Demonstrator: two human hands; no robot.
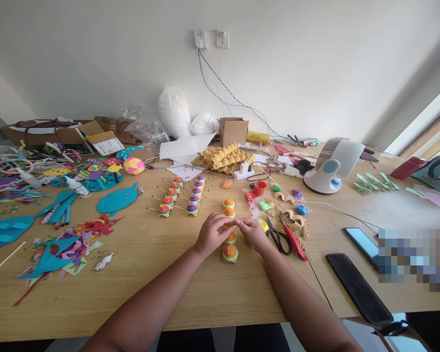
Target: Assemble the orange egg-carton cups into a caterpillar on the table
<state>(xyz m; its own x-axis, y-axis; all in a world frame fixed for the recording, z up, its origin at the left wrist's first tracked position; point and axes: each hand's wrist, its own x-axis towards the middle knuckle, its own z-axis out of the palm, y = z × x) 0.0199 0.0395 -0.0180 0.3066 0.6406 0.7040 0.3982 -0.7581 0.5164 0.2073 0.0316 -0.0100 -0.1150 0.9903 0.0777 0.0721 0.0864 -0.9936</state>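
Observation:
An orange and green egg-carton caterpillar (pixel 230 252) lies lengthwise on the wooden table (pixel 139 293) in front of me. My left hand (pixel 211 233) and my right hand (pixel 253 231) meet over its middle segment. The fingers of both are pinched together on that segment or on some small part there; what exactly they pinch is hidden. The far segments (pixel 228 204) and the near head stay uncovered. Two more caterpillars, one red-topped (pixel 170 196) and one purple-topped (pixel 195 195), lie just beyond my left hand with sticks poking out of them.
Scissors (pixel 278 237) and a red-handled cutter (pixel 294 240) lie right of my right hand beside clay lumps and a red cup (pixel 259 187). A white fan (pixel 332 166) stands further right. Two phones (pixel 357 287) rest near the right edge. Coloured paper cut-outs (pixel 58 244) cover the left.

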